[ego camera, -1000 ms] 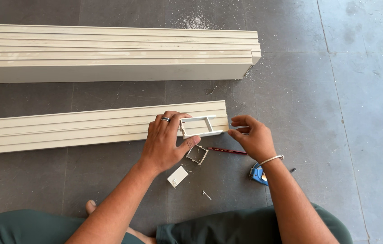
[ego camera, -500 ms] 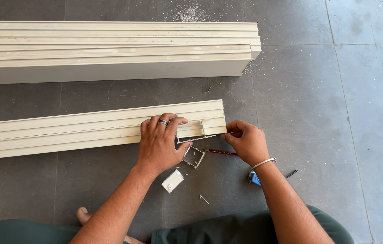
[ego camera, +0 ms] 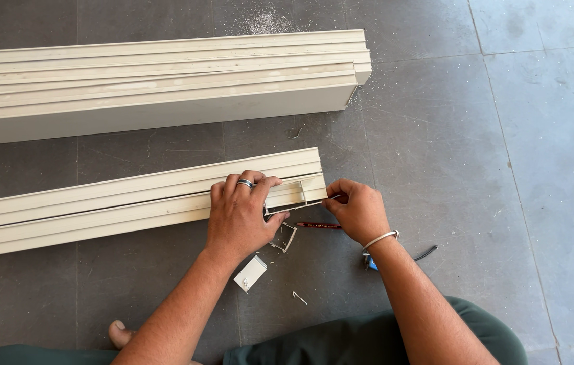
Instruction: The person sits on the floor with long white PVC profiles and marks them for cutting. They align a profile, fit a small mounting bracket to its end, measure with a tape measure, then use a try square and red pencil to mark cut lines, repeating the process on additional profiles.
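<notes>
Pressing a small bracket (ego camera: pixel 287 197) onto the profile (ego camera: pixel 131 203), left-hand fingers (ego camera: pixel 249 186) overlapping it.

Stacked cream profiles (ego camera: pixel 165 81) lie on grey floor (ego camera: pixel 503 135).

I sit on a floor of large dark grey stone-like tiles (ego camera: pixel 435 135), matt and a little scuffed, with thin pale grout lines. One line runs down the right of the frame and another crosses it near the upper right, so a lighter, slightly bluish tile fills that corner. A patch of fine white dust and shavings (ego camera: pixel 263 23) lies at the top centre, and small pale specks are scattered over the tiles lower down. The light is even and soft, casting only faint shadows. A long stack of cream-coloured box-section profiles (ego camera: pixel 158 81) lies across the upper left of the frame, flat on the floor. No wall, window or furniture shows in my view.
</notes>
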Demonstrator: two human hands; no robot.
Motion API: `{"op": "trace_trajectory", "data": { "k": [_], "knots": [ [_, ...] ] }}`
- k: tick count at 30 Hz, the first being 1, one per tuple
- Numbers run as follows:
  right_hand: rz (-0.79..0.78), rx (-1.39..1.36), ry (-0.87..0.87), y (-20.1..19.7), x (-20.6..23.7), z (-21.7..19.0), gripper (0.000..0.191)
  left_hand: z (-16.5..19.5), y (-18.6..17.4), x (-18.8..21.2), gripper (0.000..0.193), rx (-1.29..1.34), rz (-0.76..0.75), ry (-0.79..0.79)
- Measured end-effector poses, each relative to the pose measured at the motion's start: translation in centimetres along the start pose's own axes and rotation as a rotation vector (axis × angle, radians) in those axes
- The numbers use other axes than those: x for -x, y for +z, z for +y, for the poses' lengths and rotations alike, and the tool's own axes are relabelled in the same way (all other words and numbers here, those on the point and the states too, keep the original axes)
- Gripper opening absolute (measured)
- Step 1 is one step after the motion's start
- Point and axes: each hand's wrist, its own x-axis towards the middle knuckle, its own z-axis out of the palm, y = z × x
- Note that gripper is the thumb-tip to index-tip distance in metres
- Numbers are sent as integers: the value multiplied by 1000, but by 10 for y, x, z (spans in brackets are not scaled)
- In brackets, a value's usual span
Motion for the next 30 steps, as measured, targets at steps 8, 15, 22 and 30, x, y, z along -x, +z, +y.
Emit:
{"op": "trace_trajectory", "data": {
  "k": [8, 15, 22, 30],
  "knots": [
    [-82, 91, 52, -7, 6, -3, 14, 16, 9, 3, 65, 37, 32, 29],
    [-191, 76, 67, -23, 7, -4, 16, 13, 11, 3, 76, 118, 82, 81],
    [-94, 97, 106, -62, 0, 12, 20, -1, 7, 2, 61, 149, 45, 113],
    [-179, 145, 134, -59, 3, 14, 23, -3, 10, 1, 61, 117, 79, 150]
  ]
}}
